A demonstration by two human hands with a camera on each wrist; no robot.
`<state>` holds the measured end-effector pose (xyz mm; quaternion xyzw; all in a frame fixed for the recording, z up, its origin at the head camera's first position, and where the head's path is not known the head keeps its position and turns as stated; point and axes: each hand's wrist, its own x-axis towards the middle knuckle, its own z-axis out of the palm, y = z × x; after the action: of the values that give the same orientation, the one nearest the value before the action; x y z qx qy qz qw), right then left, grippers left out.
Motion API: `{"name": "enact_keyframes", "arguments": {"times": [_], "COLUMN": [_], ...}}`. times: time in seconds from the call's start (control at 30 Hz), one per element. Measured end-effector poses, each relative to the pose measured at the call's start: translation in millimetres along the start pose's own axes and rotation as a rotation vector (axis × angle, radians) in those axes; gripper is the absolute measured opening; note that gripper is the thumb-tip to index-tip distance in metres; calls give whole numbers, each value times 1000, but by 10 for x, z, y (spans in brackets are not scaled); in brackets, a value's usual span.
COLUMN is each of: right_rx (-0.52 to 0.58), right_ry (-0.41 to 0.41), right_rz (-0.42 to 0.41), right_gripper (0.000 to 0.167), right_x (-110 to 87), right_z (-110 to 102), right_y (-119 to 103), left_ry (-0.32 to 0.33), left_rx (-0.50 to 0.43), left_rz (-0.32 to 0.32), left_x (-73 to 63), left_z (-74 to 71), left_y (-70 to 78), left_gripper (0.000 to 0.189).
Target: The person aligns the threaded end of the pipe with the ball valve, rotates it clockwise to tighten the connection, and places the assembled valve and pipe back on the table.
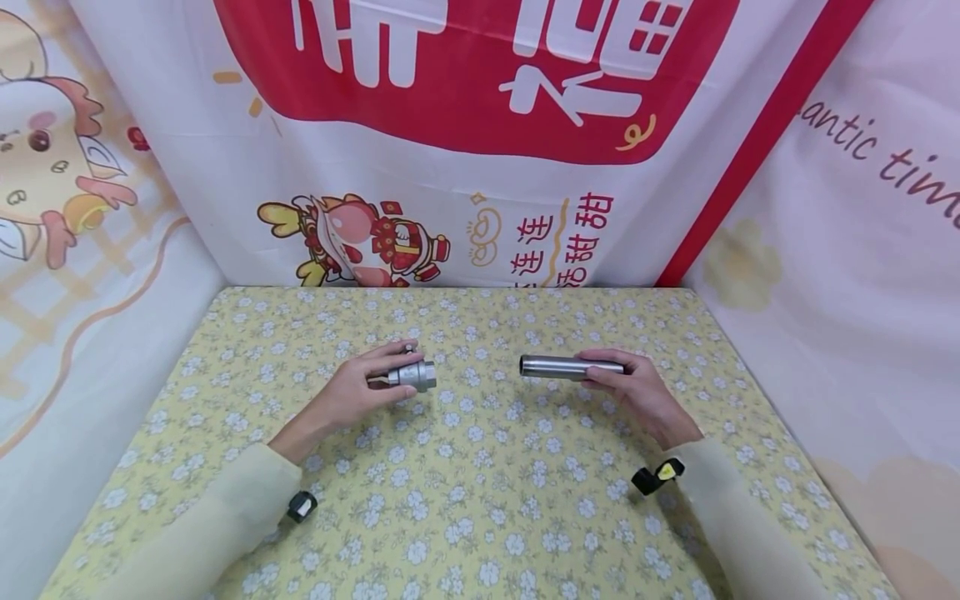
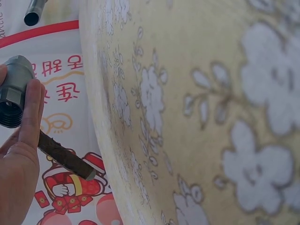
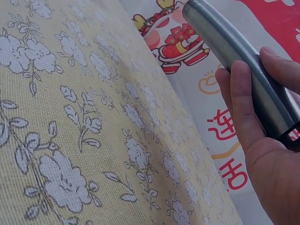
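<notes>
In the head view my left hand (image 1: 352,387) grips a grey metal valve (image 1: 412,377) between thumb and fingers, its hexagonal end facing right. The left wrist view shows the valve's threaded opening (image 2: 10,115) and a dark flat lever (image 2: 68,157) sticking out beyond the fingers. My right hand (image 1: 633,383) holds a shiny steel pipe (image 1: 551,367) near its right end, the open left end pointing toward the valve. Fine threads appear at the far tip of the pipe (image 3: 190,10) in the right wrist view. A gap separates valve and pipe, both held above the tabletop.
A yellow floral cloth (image 1: 480,500) covers the table. Printed white and red fabric (image 1: 465,179) hangs behind it, with pale fabric walls at left and right. Each wrist carries a small black device, the right one being a strap mount (image 1: 656,477).
</notes>
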<state>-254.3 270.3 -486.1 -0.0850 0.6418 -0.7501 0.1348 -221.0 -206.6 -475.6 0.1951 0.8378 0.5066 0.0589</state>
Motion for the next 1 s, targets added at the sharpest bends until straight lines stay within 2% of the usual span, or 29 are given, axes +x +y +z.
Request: {"name": "enact_keyframes", "arguments": {"times": [0.37, 0.67, 1.0], "right_rx": [-40, -44, -68], "right_ry": [-5, -14, -26], "right_rz": [1, -3, -7], "right_gripper": [30, 27, 29], "right_x": [13, 25, 36], "right_z": [94, 123, 157], "right_y": [0, 17, 20], "left_ry": [-6, -3, -18], "left_rx": [-29, -21, -41], "left_rz": [-11, 20, 4], "left_x": [1, 8, 15], "left_z": [52, 81, 129], "left_y": [12, 14, 46], "left_gripper": [56, 55, 56]}}
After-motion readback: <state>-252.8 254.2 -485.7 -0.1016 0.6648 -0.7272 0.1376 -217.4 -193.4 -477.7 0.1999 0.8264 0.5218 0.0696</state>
